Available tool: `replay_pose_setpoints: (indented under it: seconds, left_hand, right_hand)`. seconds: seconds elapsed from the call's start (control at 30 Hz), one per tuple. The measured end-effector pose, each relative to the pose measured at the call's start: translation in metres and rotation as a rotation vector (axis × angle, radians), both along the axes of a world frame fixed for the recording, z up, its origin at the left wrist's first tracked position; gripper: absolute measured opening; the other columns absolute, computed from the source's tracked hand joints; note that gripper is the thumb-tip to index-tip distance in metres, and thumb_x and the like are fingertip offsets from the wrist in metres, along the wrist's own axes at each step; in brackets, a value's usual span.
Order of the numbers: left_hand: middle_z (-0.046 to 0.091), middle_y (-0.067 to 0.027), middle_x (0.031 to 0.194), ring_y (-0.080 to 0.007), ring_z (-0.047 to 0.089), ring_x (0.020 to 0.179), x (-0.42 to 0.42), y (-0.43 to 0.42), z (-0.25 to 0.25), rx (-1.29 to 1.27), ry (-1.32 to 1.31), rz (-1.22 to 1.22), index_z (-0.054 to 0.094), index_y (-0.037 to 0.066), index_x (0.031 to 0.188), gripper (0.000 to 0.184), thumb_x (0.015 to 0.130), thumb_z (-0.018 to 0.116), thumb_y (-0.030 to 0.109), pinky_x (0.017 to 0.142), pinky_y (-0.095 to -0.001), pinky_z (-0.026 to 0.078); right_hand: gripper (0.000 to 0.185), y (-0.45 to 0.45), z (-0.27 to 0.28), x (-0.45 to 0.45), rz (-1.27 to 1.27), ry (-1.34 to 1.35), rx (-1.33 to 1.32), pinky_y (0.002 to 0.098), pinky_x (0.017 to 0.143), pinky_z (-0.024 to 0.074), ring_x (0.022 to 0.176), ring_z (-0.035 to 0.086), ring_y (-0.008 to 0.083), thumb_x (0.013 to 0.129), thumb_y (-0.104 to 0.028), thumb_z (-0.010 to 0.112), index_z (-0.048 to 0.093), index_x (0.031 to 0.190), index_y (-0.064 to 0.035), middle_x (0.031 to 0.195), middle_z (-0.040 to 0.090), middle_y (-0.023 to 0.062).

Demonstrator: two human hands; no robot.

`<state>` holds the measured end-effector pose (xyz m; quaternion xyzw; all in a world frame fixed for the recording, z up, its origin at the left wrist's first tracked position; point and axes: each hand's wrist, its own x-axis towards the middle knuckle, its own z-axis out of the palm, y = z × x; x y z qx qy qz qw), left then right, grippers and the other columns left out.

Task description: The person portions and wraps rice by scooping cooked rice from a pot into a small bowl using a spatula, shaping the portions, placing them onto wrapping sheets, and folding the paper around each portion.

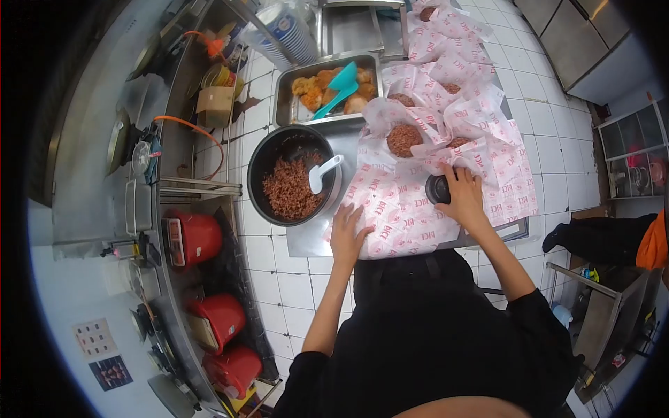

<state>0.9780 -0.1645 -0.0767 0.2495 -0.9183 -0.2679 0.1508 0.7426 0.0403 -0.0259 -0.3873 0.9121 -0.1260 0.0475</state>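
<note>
My left hand [348, 235] lies with fingers spread on the near left edge of the pink-printed white wrapping paper [390, 209]. My right hand [463, 197] reaches around the right side of a small round black bowl [437, 189] on that paper, thumb at its near rim and forefinger at its far rim. Just beyond is a round mound of reddish-brown rice [404, 141] on paper. To the left, a large black pot [259, 202] holds loose reddish-brown rice [291, 191], with a white rice paddle [326, 173] resting in it.
Behind the pot, a steel tray [280, 104] holds fried-looking pieces and teal tongs [341, 87]. More rice mounds on crumpled paper run toward the back. Stacked paper tubs [289, 35] stand at back left. Red bins [198, 239] line the left shelf. Another person's dark-clad leg [592, 238] shows at right.
</note>
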Motion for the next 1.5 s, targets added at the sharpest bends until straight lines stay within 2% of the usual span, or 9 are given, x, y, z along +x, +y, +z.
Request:
replay_pose_setpoints:
  seconds: [0.37,0.47,0.6,0.67,0.83,0.93,1.17,1.27,1.5]
  left_hand:
    - [0.050,-0.0118,0.143,-0.0318,0.047,0.132,0.006,-0.040,0.005,-0.108,-0.028,-0.185,0.059,0.012,0.131,0.051,0.082,0.073,0.019,0.102,-0.0414,0.045]
    - [0.050,-0.0142,0.142,-0.0315,0.047,0.131,0.010,-0.039,0.022,0.209,0.059,-0.174,0.060,0.011,0.129,0.049,0.082,0.074,0.017,0.101,-0.0397,0.046]
    - [0.044,-0.0159,0.146,-0.0332,0.056,0.122,0.019,-0.057,0.078,1.777,0.311,-0.297,0.033,0.016,0.151,0.071,0.097,0.045,0.059,0.095,-0.0463,0.052]
    - [0.043,-0.0113,0.145,-0.0268,0.052,0.125,0.036,-0.071,0.110,1.936,0.358,-0.468,0.024,0.016,0.153,0.071,0.099,0.037,0.059,0.092,-0.0425,0.056]
    - [0.054,-0.0062,0.134,-0.0178,0.053,0.122,0.066,-0.132,0.111,1.326,0.524,-0.038,0.045,0.006,0.142,0.043,0.100,0.053,0.013,0.100,-0.0319,0.046]
    - [0.061,-0.0117,0.120,-0.0176,0.061,0.106,0.085,-0.199,0.114,1.224,0.731,0.311,0.053,-0.003,0.128,0.041,0.099,0.057,0.025,0.089,-0.0315,0.051]
    - [0.063,-0.0124,0.116,-0.0211,0.063,0.104,0.030,-0.285,0.106,1.243,0.917,0.409,0.055,-0.004,0.122,0.074,0.101,0.030,0.062,0.094,-0.0336,0.049]
    - [0.060,-0.0167,0.121,-0.0231,0.056,0.112,-0.007,-0.281,0.094,1.183,0.879,0.496,0.050,-0.010,0.126,0.081,0.102,0.024,0.062,0.102,-0.0327,0.042]
    - [0.057,-0.0200,0.126,-0.0276,0.057,0.112,-0.021,-0.274,0.093,0.946,0.726,0.503,0.051,-0.011,0.126,0.077,0.105,0.016,0.054,0.101,-0.0347,0.042]
  right_hand:
    - [0.093,-0.007,0.041,0.036,-0.195,0.027,-0.214,0.0490,0.096,0.0302,0.116,0.051,0.0275,0.060,-0.030,0.081,0.039,0.142,-0.0165,0.124,0.053,0.0097]
    - [0.076,-0.036,0.065,0.081,-0.211,-0.233,-0.522,0.0422,0.095,0.0360,0.110,0.052,0.0229,0.071,-0.030,0.075,0.043,0.138,-0.0138,0.120,0.053,0.0075]
    - [0.051,-0.087,0.070,0.144,-0.062,-1.322,-0.995,0.0312,0.094,0.0413,0.108,0.050,0.0154,0.099,-0.042,0.041,0.045,0.131,-0.0023,0.116,0.052,0.0070]
    - [0.053,-0.123,0.077,0.176,-0.024,-1.228,-0.870,0.0314,0.094,0.0412,0.108,0.052,0.0197,0.100,-0.046,0.039,0.046,0.129,-0.0030,0.114,0.054,0.0100]
    - [0.052,-0.197,0.110,0.173,-0.043,-0.100,-0.644,0.0455,0.094,0.0397,0.107,0.051,0.0358,0.082,-0.021,0.074,0.053,0.127,-0.0049,0.114,0.052,0.0195]
    - [0.053,-0.234,0.075,0.130,-0.239,0.148,-0.649,0.0467,0.091,0.0411,0.107,0.050,0.0378,0.078,-0.020,0.078,0.054,0.123,-0.0027,0.116,0.052,0.0206]
    - [0.015,-0.301,0.065,0.143,-0.308,-0.197,-0.941,0.0337,0.065,0.0483,0.067,0.061,0.0211,0.085,-0.004,0.061,0.061,0.099,0.0000,0.069,0.060,0.0081]
    - [0.014,-0.323,0.008,0.138,-0.475,-0.991,-1.390,0.0290,0.060,0.0463,0.064,0.058,0.0138,0.092,-0.012,0.054,0.062,0.097,-0.0014,0.066,0.056,0.0031]
    - [0.027,-0.362,0.005,0.095,-0.414,-0.800,-1.490,0.0271,0.047,0.0298,0.044,0.028,0.0077,0.102,-0.020,0.042,0.059,0.090,-0.0026,0.050,0.028,-0.0036]
